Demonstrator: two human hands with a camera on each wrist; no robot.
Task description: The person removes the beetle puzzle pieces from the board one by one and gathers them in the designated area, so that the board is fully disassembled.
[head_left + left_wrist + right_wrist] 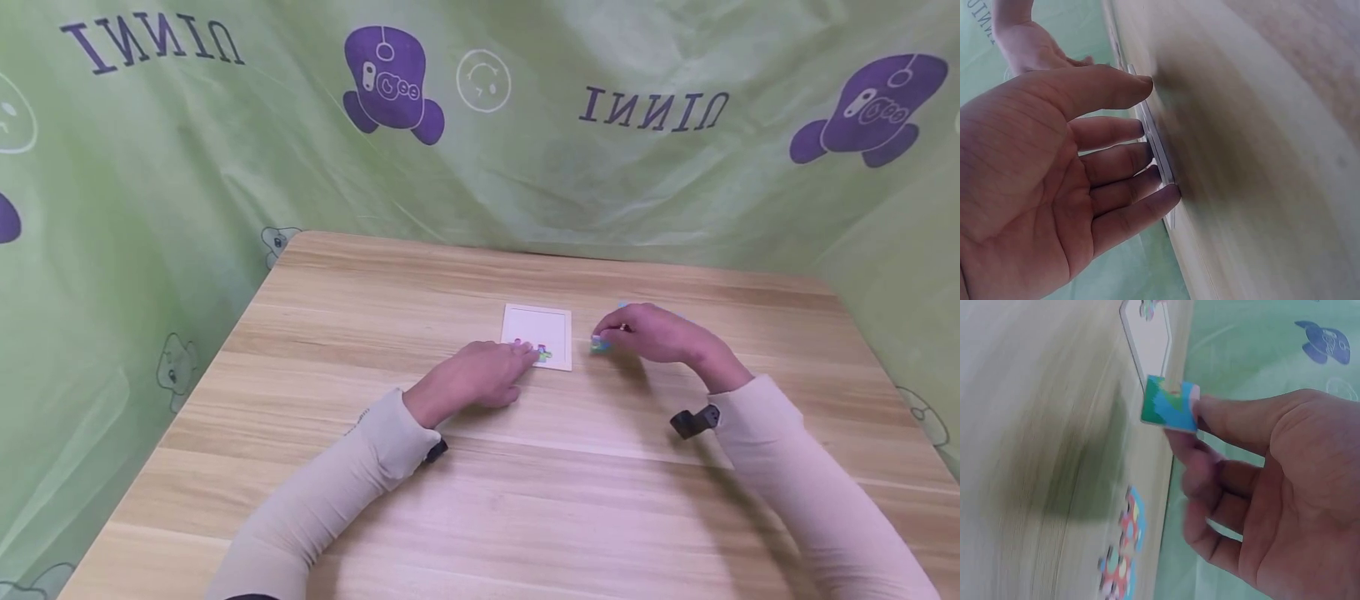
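Observation:
A small white puzzle tray [536, 323] lies flat on the table, with a few coloured puzzle pieces [543, 355] at its near side. My left hand [486, 372] reaches over the tray's near left part, its fingertips resting on it and partly covering the pieces. In the left wrist view the fingers [1124, 164] are fairly straight against the tray edge. Just right of the tray, my right hand [658, 332] pinches one jigsaw piece [1169, 406] between thumb and fingers, held above the table. That piece is blue and green with some yellow.
Other loose jigsaw pieces [1116, 572], red and blue, lie on the wooden table [480, 508] by the right hand, which mostly hides them in the head view. A green printed curtain [525, 192] hangs behind the table's far edge. A small black device [693, 422] sits at the right wrist.

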